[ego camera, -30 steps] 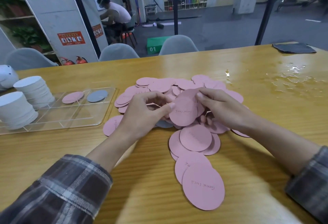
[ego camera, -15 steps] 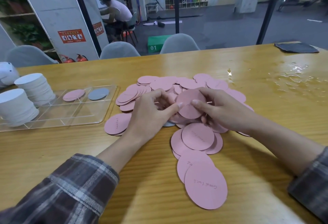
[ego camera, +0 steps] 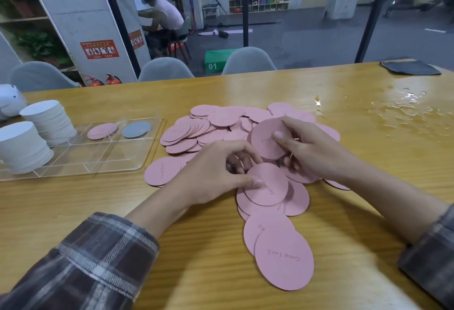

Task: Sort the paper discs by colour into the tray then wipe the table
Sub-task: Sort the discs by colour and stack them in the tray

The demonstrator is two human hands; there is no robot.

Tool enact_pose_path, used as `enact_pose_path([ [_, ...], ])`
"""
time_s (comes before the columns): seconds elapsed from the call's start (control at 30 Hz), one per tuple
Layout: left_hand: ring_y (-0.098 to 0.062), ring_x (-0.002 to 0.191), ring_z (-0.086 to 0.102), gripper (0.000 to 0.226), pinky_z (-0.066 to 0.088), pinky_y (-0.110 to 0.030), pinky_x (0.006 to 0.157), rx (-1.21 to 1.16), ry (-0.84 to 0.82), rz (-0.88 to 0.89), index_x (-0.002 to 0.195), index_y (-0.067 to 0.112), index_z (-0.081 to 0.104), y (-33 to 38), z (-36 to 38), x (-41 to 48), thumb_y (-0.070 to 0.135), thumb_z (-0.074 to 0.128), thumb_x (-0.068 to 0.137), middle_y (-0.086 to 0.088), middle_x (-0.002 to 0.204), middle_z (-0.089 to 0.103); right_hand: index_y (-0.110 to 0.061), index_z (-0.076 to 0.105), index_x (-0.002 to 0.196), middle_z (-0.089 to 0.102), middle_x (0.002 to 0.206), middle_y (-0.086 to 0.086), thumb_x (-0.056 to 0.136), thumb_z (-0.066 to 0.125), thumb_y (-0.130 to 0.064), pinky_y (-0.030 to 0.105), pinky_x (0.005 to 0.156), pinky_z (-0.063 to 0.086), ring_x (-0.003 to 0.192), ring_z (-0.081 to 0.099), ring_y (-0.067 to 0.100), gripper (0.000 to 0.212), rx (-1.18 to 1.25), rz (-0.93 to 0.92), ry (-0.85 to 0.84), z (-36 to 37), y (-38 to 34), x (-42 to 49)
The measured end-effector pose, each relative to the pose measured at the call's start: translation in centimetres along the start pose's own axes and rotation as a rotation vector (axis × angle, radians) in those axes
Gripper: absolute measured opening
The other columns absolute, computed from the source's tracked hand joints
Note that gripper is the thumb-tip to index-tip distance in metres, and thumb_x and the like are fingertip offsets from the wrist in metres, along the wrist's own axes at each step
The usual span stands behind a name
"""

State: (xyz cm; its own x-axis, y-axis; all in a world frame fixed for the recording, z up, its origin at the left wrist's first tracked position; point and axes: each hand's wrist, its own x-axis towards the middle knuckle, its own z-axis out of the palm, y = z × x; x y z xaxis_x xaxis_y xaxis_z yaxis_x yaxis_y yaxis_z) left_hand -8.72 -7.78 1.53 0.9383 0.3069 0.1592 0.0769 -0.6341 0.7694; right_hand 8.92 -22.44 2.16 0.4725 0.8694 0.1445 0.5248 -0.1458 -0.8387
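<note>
Pink discs [ego camera: 216, 135] lie piled on the table [ego camera: 245, 88]. The right hand [ego camera: 314, 152] pinches one raised disc [ego camera: 265, 140] at 1 o'clock from the left hand [ego camera: 213, 174], whose thumb and curled fingers grip a second disc [ego camera: 270, 189] on the pile. The tray [ego camera: 110, 154] sits at 9 o'clock from the pile.

The discs [ego camera: 221, 122] heaped mid-frame are pink, some with dark handwriting. In the clear tray [ego camera: 105, 154] at left lie a pink disc [ego camera: 102, 130] and a grey disc [ego camera: 136, 129], beside two white stacks [ego camera: 49, 120]. The table [ego camera: 73, 199] is honey-yellow wood with fine grain, the sleeves [ego camera: 98, 260] at the bottom corners are brown-grey plaid with pale lines, and along the top are a dark grey cloth [ego camera: 409, 68], pale grey chairs [ego camera: 164, 70], a green box [ego camera: 216, 60] with a white 01, and red signs [ego camera: 99, 49].
</note>
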Motion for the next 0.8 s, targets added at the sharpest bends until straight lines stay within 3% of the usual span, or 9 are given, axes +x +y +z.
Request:
enact_pose_path([
  [0.1,-0.025,0.075,0.069,0.017,0.056,-0.033,0.075,-0.139,0.067,-0.038,0.096,0.017,0.073,-0.1,-0.5,0.3,0.014,0.085,0.085,-0.004,0.089,0.075,0.000,0.050,0.102,0.054,0.071,0.012,0.110,0.043,-0.022,0.039,0.056,0.041,0.050,0.051,0.014,0.025,0.025,0.032,0.006,0.0,-0.2,-0.1],
  [0.2,-0.021,0.071,0.069,0.011,0.063,-0.039,0.081,-0.309,0.161,-0.104,0.098,0.008,0.070,-0.3,-0.8,0.4,0.009,0.079,0.091,-0.005,0.084,0.072,0.000,0.050,0.101,0.045,0.076,0.013,0.111,0.040,-0.024,0.037,0.056,0.038,0.053,0.049,0.019,0.028,0.080,0.063,0.010,0.1,-0.3,-0.1],
  [0.37,-0.021,0.064,0.073,0.015,0.060,-0.029,0.072,-0.326,0.311,-0.135,0.099,0.003,0.069,-0.5,-0.4,0.9,0.011,0.079,0.091,-0.002,0.083,0.072,-0.001,0.053,0.115,0.039,0.077,0.015,0.112,0.036,-0.028,0.025,0.050,0.038,0.048,0.043,0.019,0.032,0.234,0.150,-0.010,0.6,-0.5,-0.1],
  [0.47,-0.022,0.067,0.076,0.017,0.063,-0.028,0.069,-0.359,0.349,-0.161,0.097,0.000,0.068,-0.5,0.2,1.2,0.011,0.079,0.091,-0.007,0.087,0.073,-0.010,0.060,0.116,0.043,0.073,0.013,0.111,0.038,-0.032,0.029,0.057,0.037,0.047,0.045,0.016,0.032,0.267,0.133,-0.032,0.8,-0.6,0.0],
  [0.57,-0.025,0.073,0.078,0.017,0.065,-0.033,0.071,-0.407,0.343,-0.191,0.095,0.003,0.067,-0.5,0.6,1.2,0.013,0.080,0.090,-0.006,0.078,0.074,-0.019,0.064,0.113,0.055,0.074,0.020,0.108,0.049,-0.030,0.041,0.051,0.043,0.057,0.053,0.023,0.020,0.125,0.013,-0.071,0.8,-1.1,-0.3],
  [0.7,-0.019,0.065,0.075,0.017,0.062,-0.029,0.063,-0.344,0.321,-0.194,0.092,0.005,0.067,-0.1,0.6,1.0,0.016,0.080,0.091,-0.007,0.070,0.074,-0.027,0.064,0.114,0.062,0.079,0.013,0.106,0.054,-0.021,0.046,0.054,0.050,0.058,0.057,0.019,0.014,0.046,-0.041,-0.058,0.8,-0.9,-0.4],
  [0.8,-0.008,0.056,0.063,0.020,0.049,-0.020,0.059,-0.041,0.298,-0.107,0.083,0.018,0.069,0.1,0.0,0.6,0.029,0.086,0.085,0.003,0.065,0.070,-0.023,0.064,0.114,0.061,0.076,0.017,0.106,0.054,-0.021,0.049,0.054,0.050,0.057,0.056,0.018,0.013,0.039,-0.029,-0.040,0.7,-0.8,-0.4],
])
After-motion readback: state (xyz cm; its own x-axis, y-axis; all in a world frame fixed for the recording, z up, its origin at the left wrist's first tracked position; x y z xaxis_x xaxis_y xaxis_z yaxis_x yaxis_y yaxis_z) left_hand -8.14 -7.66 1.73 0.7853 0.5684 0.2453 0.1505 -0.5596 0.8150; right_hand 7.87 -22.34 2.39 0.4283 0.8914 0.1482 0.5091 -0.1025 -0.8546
